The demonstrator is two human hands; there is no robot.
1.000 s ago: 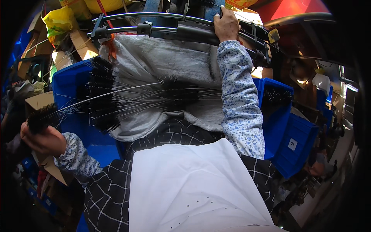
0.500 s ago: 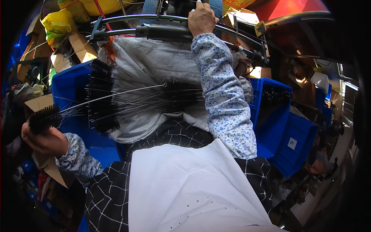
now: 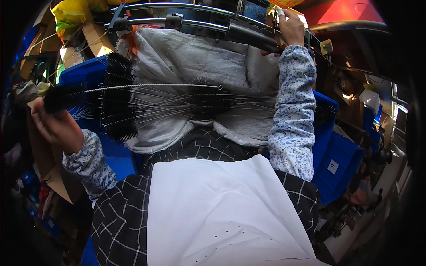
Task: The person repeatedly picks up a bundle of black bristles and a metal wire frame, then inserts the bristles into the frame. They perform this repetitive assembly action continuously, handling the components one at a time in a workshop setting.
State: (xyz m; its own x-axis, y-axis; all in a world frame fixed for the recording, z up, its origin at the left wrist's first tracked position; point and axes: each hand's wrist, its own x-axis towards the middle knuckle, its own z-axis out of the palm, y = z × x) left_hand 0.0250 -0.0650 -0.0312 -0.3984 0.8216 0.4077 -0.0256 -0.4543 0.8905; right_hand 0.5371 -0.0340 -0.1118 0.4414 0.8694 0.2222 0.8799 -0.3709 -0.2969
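Note:
My left hand [image 3: 60, 126] is closed at the bristle end of a twisted-wire brush [image 3: 153, 86]. The brush's black bristles lie over the fingers, and its bare stem reaches right to a small looped tip. My right hand [image 3: 291, 30], a white wrap on one finger, grips the right end of a black sliding sleeve [image 3: 253, 37] on a metal rail [image 3: 204, 25]; its fingertips are partly hidden. Across my lap, on a whitish woven sack [image 3: 195, 53], lies a bundle of similar brushes [image 3: 117, 99], their wire stems fanned out and crossing.
Blue plastic bins stand on the left [image 3: 84, 71] and right [image 3: 335, 166]; the right ones partly hold black brushes. Cardboard [image 3: 95, 37] and a yellow plastic bag [image 3: 71, 15] crowd the back left. A red surface [image 3: 346, 13] juts in at the back right.
My right hand has moved right along the rail, and the black sleeve has shifted right with it. My left hand has risen with the brush, whose stem is now nearly level.

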